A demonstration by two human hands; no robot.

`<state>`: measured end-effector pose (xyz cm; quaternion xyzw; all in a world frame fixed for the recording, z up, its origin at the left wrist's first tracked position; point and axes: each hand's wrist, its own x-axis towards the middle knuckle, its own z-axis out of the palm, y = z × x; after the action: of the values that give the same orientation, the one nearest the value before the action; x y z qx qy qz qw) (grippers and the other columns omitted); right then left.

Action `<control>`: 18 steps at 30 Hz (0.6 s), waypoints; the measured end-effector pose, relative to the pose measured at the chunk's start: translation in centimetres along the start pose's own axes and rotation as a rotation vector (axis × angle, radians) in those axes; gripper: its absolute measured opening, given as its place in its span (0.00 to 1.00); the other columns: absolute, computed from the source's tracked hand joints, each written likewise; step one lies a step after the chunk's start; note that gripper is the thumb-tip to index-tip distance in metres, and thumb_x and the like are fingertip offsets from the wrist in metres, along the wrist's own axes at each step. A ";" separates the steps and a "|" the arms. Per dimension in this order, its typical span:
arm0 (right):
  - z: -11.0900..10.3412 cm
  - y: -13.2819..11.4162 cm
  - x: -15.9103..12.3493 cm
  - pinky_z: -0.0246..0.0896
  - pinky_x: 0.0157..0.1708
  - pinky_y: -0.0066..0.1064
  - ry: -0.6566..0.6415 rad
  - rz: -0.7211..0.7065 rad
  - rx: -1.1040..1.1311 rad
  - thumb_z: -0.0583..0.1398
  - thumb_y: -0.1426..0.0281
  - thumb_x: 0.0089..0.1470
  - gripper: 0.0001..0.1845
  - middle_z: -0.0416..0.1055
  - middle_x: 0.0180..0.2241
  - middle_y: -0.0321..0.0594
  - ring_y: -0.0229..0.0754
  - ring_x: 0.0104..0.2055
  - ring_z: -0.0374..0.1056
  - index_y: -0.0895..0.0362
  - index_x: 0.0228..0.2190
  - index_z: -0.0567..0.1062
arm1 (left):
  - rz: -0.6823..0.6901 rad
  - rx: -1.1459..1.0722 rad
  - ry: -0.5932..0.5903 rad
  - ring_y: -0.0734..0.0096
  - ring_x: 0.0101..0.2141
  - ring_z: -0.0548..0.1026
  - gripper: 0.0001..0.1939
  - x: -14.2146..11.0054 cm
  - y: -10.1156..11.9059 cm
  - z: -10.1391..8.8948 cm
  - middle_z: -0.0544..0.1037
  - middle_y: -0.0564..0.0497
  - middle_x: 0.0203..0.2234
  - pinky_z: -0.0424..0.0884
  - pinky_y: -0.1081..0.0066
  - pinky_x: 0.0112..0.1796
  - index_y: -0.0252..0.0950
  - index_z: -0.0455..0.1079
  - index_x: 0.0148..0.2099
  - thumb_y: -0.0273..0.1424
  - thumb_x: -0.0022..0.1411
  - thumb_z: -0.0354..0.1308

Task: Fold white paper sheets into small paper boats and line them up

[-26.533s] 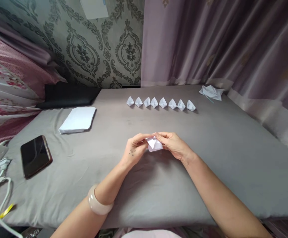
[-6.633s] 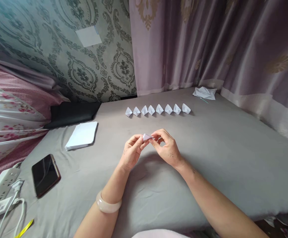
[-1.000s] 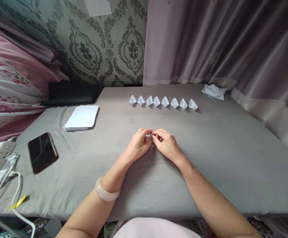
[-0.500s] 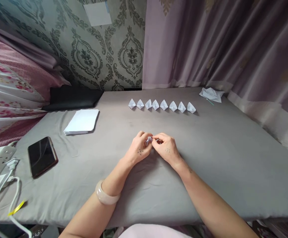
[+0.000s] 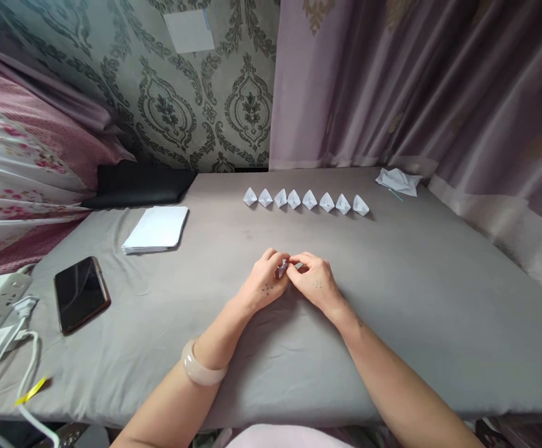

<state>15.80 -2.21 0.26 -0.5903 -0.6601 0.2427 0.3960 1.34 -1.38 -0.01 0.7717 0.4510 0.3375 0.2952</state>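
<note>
White folded paper piece [image 5: 282, 268], mostly hidden, sits pinched at near centre between the bare left hand [image 5: 267, 281] and bare right hand [image 5: 316, 281]! Farther off, 8 small white boat-shaped paper folds [image 5: 309, 200] line up; left, a white paper stack [image 5: 157, 228] lies flat.

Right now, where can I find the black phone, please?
In the head view, the phone lies at left, beside the white power strip.

your left forearm [image 5: 168, 404] and right forearm [image 5: 392, 373] converge ahead of your body, your left hand [image 5: 265, 280] and right hand [image 5: 317, 280] held backs up, fingers [image 5: 275, 256] curled into pinches, tips close together.
</note>
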 end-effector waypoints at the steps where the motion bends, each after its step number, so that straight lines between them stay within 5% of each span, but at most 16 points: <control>1: 0.0 -0.1 0.0 0.63 0.32 0.26 0.005 0.005 -0.007 0.57 0.72 0.48 0.09 0.76 0.31 0.35 0.35 0.25 0.70 0.53 0.28 0.78 | 0.005 0.004 -0.003 0.82 0.22 0.63 0.13 0.0 0.0 0.1 0.66 0.51 0.34 0.64 0.76 0.27 0.34 0.68 0.44 0.23 0.55 0.51; 10: 0.1 0.3 0.1 0.64 0.33 0.27 0.023 0.024 -0.041 0.56 0.72 0.47 0.09 0.76 0.30 0.37 0.37 0.27 0.70 0.54 0.27 0.77 | -0.028 -0.017 -0.023 0.84 0.21 0.63 0.12 0.0 0.2 0.0 0.66 0.52 0.34 0.64 0.76 0.26 0.35 0.68 0.44 0.26 0.57 0.51; 18: -0.6 0.6 0.2 0.63 0.33 0.27 -0.093 -0.014 -0.005 0.55 0.74 0.48 0.11 0.76 0.34 0.36 0.34 0.27 0.70 0.54 0.29 0.78 | -0.123 -0.035 -0.025 0.85 0.19 0.60 0.17 0.2 0.4 -1.0 0.67 0.52 0.34 0.64 0.77 0.26 0.35 0.71 0.43 0.21 0.52 0.49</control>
<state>16.64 -2.04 0.19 -0.5747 -0.6825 0.2654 0.3653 0.78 -1.19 0.96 0.7414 0.4878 0.3171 0.3344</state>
